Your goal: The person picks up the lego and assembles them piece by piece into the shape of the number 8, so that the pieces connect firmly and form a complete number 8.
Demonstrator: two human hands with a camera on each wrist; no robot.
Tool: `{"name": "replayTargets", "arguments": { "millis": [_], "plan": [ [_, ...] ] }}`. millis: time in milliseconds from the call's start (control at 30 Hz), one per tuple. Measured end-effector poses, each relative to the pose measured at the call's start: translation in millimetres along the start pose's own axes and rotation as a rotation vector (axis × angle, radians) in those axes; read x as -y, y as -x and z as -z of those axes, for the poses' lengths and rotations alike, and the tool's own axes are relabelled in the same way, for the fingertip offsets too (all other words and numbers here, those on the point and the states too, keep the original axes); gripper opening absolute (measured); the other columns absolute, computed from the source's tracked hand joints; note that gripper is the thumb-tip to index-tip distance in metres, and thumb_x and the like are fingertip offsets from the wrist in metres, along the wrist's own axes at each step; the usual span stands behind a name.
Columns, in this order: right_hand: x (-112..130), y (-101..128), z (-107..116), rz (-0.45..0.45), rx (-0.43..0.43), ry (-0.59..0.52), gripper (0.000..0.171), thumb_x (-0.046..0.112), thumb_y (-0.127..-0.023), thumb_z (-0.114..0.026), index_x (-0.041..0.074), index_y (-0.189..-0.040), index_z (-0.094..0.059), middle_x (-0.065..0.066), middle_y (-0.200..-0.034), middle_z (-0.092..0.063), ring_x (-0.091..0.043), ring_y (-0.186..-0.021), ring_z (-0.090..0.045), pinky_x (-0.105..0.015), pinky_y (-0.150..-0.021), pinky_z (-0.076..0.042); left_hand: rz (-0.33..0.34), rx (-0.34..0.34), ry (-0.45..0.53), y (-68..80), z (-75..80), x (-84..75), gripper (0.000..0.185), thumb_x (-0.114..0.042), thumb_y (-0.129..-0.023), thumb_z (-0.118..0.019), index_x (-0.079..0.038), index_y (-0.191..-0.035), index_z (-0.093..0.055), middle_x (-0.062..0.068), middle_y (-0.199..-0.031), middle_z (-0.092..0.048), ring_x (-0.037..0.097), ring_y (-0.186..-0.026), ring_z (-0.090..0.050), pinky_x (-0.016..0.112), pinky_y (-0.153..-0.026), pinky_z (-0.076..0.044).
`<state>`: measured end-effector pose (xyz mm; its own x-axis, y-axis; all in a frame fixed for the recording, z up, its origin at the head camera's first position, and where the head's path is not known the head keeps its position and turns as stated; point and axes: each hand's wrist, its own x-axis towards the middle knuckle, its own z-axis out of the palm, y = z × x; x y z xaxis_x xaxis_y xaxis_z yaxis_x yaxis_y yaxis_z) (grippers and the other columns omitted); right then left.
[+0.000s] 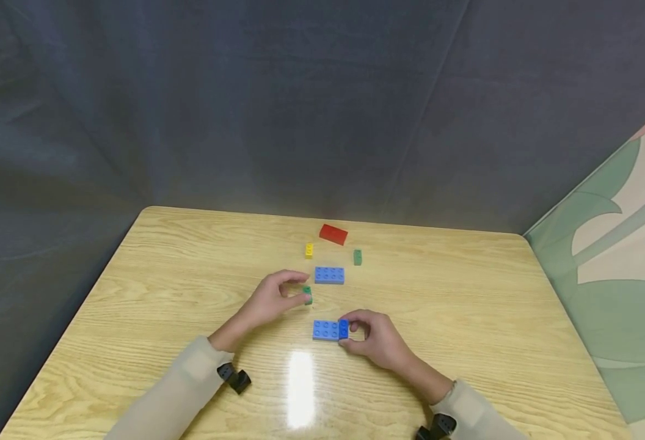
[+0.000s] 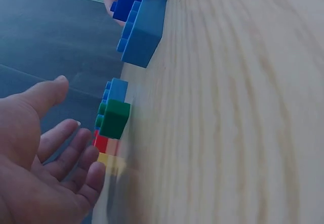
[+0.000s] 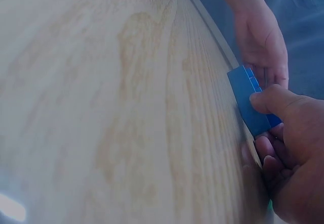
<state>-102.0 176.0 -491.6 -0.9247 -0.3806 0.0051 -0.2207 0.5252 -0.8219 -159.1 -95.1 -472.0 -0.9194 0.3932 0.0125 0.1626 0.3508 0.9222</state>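
A blue brick (image 1: 325, 330) with two rows of studs lies on the table in front of me. On top of its right end sits a small dark blue brick (image 1: 344, 329). My right hand (image 1: 380, 342) pinches the bricks at that end between thumb and fingers; in the right wrist view the thumb lies against the side of the blue brick (image 3: 244, 100). My left hand (image 1: 270, 300) is spread beside a small green brick (image 1: 308, 295). In the left wrist view its fingers are apart from the green brick (image 2: 115, 119), which stands on the table.
Beyond the hands lie a second blue brick (image 1: 329, 275), a small yellow brick (image 1: 309, 250), another green brick (image 1: 358, 257) and a red block (image 1: 333, 234). The wooden table (image 1: 190, 244) ends at a dark curtain (image 1: 300, 122) behind.
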Motion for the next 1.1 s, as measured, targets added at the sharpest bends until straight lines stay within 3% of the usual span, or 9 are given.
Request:
{"name": "replayTargets", "arguments": {
  "millis": [167,400,600,1100],
  "plan": [
    [0,0,0,0.000,0.002,0.005,0.033,0.009,-0.079,-0.088,0.007,-0.109,-0.075,0.005,-0.088,-0.063,-0.006,-0.062,-0.042,-0.019,-0.052,-0.036,0.045,-0.005,0.000,-2.1,-4.6,5.3,0.047,-0.023,-0.092,-0.078,-0.004,-0.133,-0.065,0.009,-0.131,-0.067,0.028,-0.122,-0.060,0.046,-0.100,-0.050],
    [-1,-1,0,0.007,0.004,0.006,0.033,0.009,-0.079,-0.088,0.007,-0.109,-0.075,0.005,-0.087,-0.063,-0.006,-0.062,-0.042,-0.019,-0.052,-0.036,0.059,-0.010,-0.021,-3.8,-7.5,7.5,0.045,-0.017,-0.089,-0.081,-0.004,-0.130,-0.067,0.005,-0.122,-0.068,0.024,-0.112,-0.060,0.041,-0.094,-0.050],
    [-1,0,1,0.013,0.008,0.004,0.033,0.009,-0.079,-0.088,0.006,-0.109,-0.075,0.005,-0.087,-0.063,-0.006,-0.063,-0.043,-0.019,-0.053,-0.037,0.062,0.001,-0.041,-4.0,-10.1,10.4,0.047,-0.015,-0.087,-0.082,-0.006,-0.130,-0.067,0.004,-0.122,-0.067,0.024,-0.113,-0.059,0.044,-0.099,-0.048],
    [-3,0,0,0.003,0.007,0.011,0.033,0.009,-0.079,-0.088,0.007,-0.108,-0.075,0.004,-0.087,-0.063,-0.006,-0.062,-0.042,-0.019,-0.053,-0.035,0.052,-0.022,-0.092,-4.4,-13.2,11.7,0.038,-0.012,-0.088,-0.081,-0.006,-0.124,-0.070,0.004,-0.118,-0.068,0.024,-0.110,-0.060,0.043,-0.093,-0.050]
  ]
}}
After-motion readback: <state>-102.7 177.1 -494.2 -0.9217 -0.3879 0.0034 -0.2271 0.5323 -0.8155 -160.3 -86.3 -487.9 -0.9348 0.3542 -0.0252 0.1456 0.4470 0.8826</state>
